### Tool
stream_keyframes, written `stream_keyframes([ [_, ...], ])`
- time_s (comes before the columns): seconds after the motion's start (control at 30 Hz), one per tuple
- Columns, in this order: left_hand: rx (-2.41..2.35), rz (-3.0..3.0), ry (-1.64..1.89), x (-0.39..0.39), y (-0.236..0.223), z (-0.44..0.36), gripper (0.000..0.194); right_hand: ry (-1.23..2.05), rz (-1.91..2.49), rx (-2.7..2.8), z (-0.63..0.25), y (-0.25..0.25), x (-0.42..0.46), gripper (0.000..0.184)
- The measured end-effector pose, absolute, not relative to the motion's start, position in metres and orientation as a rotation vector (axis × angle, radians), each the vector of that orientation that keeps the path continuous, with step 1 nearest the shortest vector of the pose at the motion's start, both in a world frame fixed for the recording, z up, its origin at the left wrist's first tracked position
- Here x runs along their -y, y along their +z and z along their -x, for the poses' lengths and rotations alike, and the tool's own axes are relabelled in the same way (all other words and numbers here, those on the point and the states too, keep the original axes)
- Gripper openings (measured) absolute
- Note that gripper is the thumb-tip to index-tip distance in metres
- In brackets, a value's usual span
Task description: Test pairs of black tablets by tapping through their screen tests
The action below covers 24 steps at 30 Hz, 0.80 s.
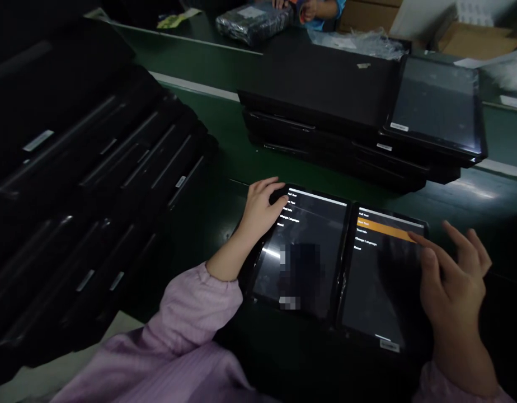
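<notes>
The left hand [262, 210], fingers loosely curled and holding nothing, touches the left black glass tablet [302, 252]. At its 3 o'clock, the right hand [449, 280], open and empty, taps the orange menu row [382, 228] on the right black glass tablet [380, 285].

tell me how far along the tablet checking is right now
Both tablets lie side by side showing a test menu. The left hand touches the left tablet at its menu; the right hand taps the right tablet, one row lit orange. Dark stacks at left and behind can't be told as checked or not.
</notes>
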<state>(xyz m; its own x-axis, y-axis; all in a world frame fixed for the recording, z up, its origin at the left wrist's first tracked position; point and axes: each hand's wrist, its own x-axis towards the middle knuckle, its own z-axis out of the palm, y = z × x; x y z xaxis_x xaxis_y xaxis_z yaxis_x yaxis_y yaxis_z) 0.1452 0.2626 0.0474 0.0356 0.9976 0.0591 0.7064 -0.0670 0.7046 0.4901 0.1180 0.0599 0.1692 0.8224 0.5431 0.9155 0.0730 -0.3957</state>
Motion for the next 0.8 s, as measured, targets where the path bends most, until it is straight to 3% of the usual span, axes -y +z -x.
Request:
stream_keyframes([
  [0.33,-1.653,-1.739,0.753,-0.264,0.049,-0.144,0.037,-0.047,1.697,1.617,-0.487,0.06,-0.085,0.031],
  [0.8,-1.453,-1.8,0.662,-0.239,0.039,-0.109,0.046,-0.144,1.671,1.753,-0.489,0.048,-0.087,0.033],
])
